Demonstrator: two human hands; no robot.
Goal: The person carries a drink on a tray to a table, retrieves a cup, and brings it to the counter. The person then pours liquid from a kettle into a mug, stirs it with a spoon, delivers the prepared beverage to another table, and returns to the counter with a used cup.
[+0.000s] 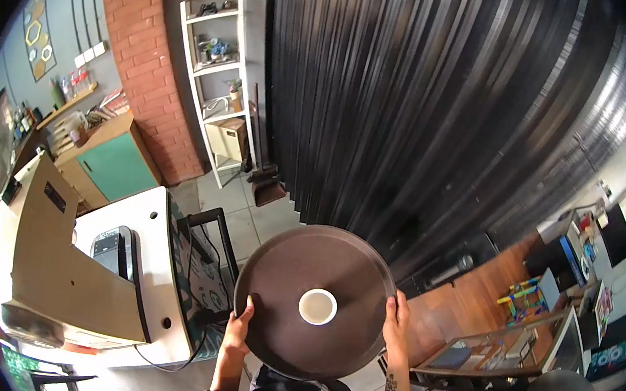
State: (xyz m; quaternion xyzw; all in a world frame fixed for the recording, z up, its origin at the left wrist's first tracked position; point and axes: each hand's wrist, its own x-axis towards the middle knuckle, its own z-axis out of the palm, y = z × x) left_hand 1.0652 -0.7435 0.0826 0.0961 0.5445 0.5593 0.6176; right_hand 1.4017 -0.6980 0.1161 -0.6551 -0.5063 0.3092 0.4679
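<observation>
A round dark brown tray is held level in front of my body. My left hand grips its left rim, thumb on top and the other fingers hidden underneath. On the opposite side my right hand holds the right rim in the same way. Near the middle of the tray stands a small white cup, upright and apart from both hands. What the cup holds, if anything, is too unclear to name.
Black strip curtain hangs ahead. To the left are a white table with a beige machine and a black chair frame close to the tray. A white shelf leans by the brick pillar. Wooden floor lies right.
</observation>
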